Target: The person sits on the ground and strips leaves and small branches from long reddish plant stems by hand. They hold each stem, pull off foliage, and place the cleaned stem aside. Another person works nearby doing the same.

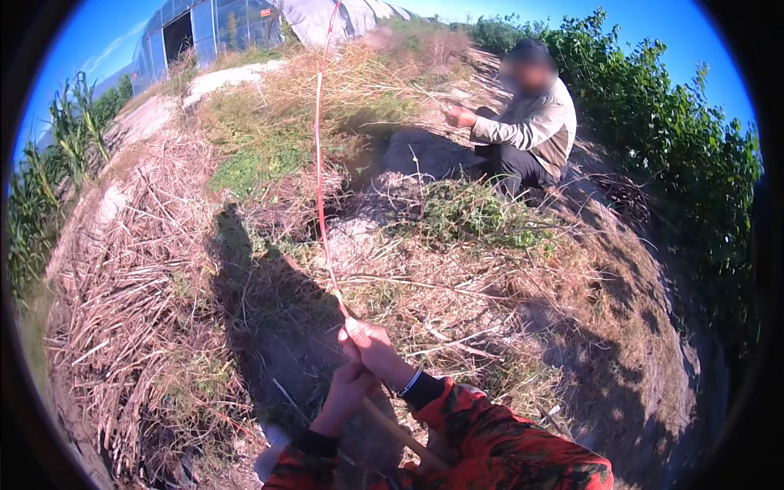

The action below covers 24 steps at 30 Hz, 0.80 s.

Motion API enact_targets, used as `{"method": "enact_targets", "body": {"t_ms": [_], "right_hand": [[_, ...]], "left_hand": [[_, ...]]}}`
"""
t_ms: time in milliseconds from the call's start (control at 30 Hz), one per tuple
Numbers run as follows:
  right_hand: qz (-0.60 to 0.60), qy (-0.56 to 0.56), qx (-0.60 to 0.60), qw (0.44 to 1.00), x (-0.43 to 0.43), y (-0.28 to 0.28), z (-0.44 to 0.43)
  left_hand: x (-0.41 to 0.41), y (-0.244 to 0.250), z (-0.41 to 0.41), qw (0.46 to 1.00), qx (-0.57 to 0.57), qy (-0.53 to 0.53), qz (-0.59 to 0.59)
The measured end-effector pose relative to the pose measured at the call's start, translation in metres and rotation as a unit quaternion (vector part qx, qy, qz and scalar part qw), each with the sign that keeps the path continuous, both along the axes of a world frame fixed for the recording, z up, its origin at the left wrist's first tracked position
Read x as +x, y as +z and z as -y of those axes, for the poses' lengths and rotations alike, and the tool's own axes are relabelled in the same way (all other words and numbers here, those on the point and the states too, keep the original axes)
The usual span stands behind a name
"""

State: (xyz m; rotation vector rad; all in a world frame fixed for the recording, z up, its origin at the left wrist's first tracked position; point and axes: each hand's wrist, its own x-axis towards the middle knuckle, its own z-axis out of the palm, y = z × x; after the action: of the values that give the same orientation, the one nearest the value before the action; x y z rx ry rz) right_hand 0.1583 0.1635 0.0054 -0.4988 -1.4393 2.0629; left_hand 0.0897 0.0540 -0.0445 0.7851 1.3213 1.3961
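Observation:
Low in the middle of the head view, my right hand is closed around the lower end of a long, thin reddish strip or cord, which rises to the top of the picture. Just below and touching it, my left hand is closed too, around what looks like the same bundle; the fingers hide the grip. A light wooden stick runs from beneath my hands down toward my body. Whether it joins the reddish strip cannot be seen.
At the upper right a person crouches, holding long dry stalks. Dry stalks lie piled at the left, cut weeds in front. Leafy bushes line the right; a greenhouse stands behind.

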Motion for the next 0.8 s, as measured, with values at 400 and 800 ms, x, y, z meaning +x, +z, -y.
{"method": "enact_targets", "body": {"t_ms": [400, 800], "right_hand": [[-0.038, 0.012, -0.017, 0.999, -0.002, 0.002, 0.0], [-0.066, 0.0, -0.257, 0.964, 0.003, 0.015, -0.021]], "left_hand": [[0.006, 0.022, -0.005, 0.99, -0.044, 0.086, 0.101], [-0.003, 0.028, -0.008, 0.997, -0.011, 0.021, 0.07]]}}
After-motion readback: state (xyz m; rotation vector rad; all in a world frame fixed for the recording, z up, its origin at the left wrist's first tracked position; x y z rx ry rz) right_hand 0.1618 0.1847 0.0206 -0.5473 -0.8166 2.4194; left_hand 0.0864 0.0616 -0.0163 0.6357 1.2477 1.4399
